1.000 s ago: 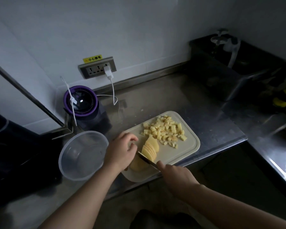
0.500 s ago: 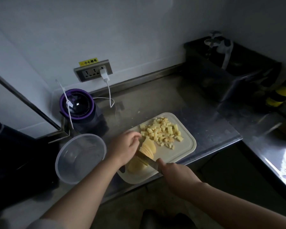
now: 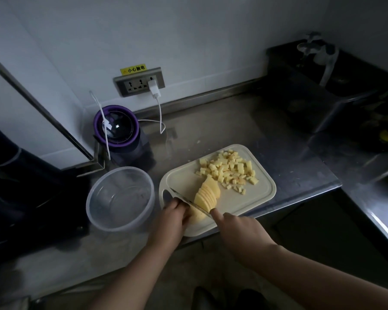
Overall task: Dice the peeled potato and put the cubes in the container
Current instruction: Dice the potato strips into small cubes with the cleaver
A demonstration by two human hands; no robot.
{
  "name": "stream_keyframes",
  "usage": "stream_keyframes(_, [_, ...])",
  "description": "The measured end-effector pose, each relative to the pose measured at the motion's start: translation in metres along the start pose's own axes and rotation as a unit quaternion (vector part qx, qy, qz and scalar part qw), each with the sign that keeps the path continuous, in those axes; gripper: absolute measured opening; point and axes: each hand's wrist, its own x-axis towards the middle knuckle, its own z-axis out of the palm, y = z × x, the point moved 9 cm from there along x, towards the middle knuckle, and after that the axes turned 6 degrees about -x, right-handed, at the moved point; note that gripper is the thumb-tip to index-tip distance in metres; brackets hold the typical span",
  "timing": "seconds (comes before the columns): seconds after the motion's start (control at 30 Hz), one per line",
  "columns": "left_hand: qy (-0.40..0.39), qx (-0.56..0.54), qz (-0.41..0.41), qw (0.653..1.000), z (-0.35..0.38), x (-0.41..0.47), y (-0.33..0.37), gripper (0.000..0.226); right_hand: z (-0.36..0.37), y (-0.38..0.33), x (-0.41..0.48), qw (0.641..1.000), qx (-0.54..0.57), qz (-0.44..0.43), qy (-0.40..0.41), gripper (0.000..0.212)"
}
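A peeled potato point(image 3: 197, 217) lies on the cream cutting board point(image 3: 260, 198), partly cut into a fan of slices point(image 3: 207, 193). My left hand point(image 3: 173, 214) holds the uncut end with curled fingers. My right hand point(image 3: 235, 227) grips a knife point(image 3: 188, 201) whose blade crosses the potato between the slices and the uncut end, with the forefinger stretched along the blade's back. A heap of potato cubes point(image 3: 229, 170) sits at the far end of the board. The clear round plastic container point(image 3: 120, 198) stands left of the board with nothing in it.
A purple-rimmed blender point(image 3: 119, 133) stands behind the container, with a white cable point(image 3: 159, 113) running to the wall socket point(image 3: 139, 82). A dark sink point(image 3: 336, 86) with a tap is at the back right. The steel counter's front edge point(image 3: 278, 209) runs just beside the board.
The knife and both hands have shifted toward the potato's near end, leaving more slices fanned out behind the blade. The camera view has also shifted slightly.
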Motion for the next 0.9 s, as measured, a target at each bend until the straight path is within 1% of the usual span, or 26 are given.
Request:
stream_keyframes(0.33, [-0.01, -0.006, -0.02, 1.0, 0.001, 0.004, 0.0, 0.032, 0.005, -0.003, -0.001, 1.0, -0.019, -0.007, 0.003, 0.06])
stream_keyframes(0.47, [-0.014, -0.012, -0.016, 1.0, 0.0, 0.005, 0.002, 0.032, 0.006, -0.005, 0.001, 1.0, -0.01, -0.009, -0.003, 0.058])
stream_keyframes(0.63, [-0.008, -0.022, -0.019, 1.0, 0.002, 0.006, 0.0, 0.026, 0.012, -0.002, 0.006, 1.0, -0.006, -0.017, -0.023, 0.055])
stream_keyframes(0.83, [0.0, -0.026, -0.017, 1.0, 0.005, 0.007, -0.003, 0.028, 0.027, 0.004, 0.011, 0.998, 0.029, -0.011, -0.051, 0.053])
stream_keyframes(0.9, [-0.002, -0.024, -0.012, 1.0, 0.005, 0.006, -0.002, 0.025, 0.03, 0.006, 0.014, 0.998, 0.034, -0.005, -0.057, 0.052])
